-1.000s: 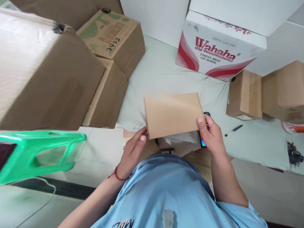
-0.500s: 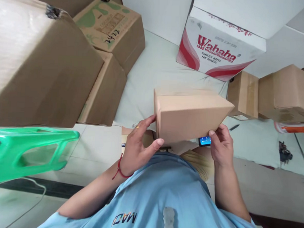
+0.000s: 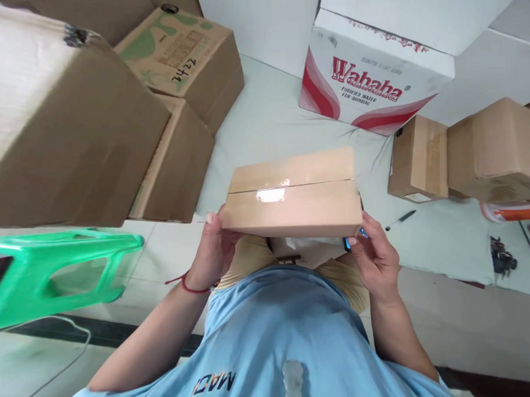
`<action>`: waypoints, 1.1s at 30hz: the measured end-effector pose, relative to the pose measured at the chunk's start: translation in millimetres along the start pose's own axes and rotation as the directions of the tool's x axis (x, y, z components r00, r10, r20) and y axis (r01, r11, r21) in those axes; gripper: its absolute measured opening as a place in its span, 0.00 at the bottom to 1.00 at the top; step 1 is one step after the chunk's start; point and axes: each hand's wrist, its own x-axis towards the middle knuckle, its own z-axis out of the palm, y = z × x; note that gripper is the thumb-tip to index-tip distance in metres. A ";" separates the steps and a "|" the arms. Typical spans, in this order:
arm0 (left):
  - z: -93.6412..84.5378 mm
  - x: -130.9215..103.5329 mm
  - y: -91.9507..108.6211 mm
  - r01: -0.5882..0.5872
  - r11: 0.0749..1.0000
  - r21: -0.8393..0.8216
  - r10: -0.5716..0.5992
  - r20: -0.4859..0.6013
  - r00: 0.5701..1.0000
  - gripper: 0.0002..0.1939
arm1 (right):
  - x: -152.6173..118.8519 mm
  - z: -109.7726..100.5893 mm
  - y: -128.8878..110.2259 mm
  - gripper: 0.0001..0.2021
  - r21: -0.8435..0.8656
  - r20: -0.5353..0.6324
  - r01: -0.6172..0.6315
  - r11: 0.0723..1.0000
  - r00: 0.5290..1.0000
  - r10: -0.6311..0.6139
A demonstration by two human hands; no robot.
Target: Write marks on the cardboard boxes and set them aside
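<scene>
Turned over since a moment ago, the small cardboard box [image 3: 293,194] now shows its taped seam upward; left hand [image 3: 213,249] and right hand [image 3: 376,260] each keep a grip on one end, above the lap; flaps closed, tape on.

Small cardboard box [image 3: 293,194] — glossy taped top, matt brown cartons [image 3: 76,134], translucent green plastic stool [image 3: 49,272], pale cloth sheet [image 3: 267,123]
</scene>
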 end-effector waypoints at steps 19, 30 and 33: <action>-9.1 13.3 -22.1 -0.037 0.994 -0.101 0.025 -0.118 0.993 0.29 | -7.1 26.4 -24.7 0.24 0.313 -0.226 -0.204 0.927 0.932 0.282; -14.6 10.0 -10.9 -0.591 0.753 0.289 0.480 0.373 0.794 0.32 | -0.9 12.0 -16.2 0.20 0.651 -0.118 -0.491 0.579 0.689 0.715; -5.0 1.7 -0.5 -0.731 0.600 0.325 0.572 0.464 0.676 0.32 | -0.4 10.3 -12.2 0.18 0.706 -0.119 -0.468 0.531 0.661 0.741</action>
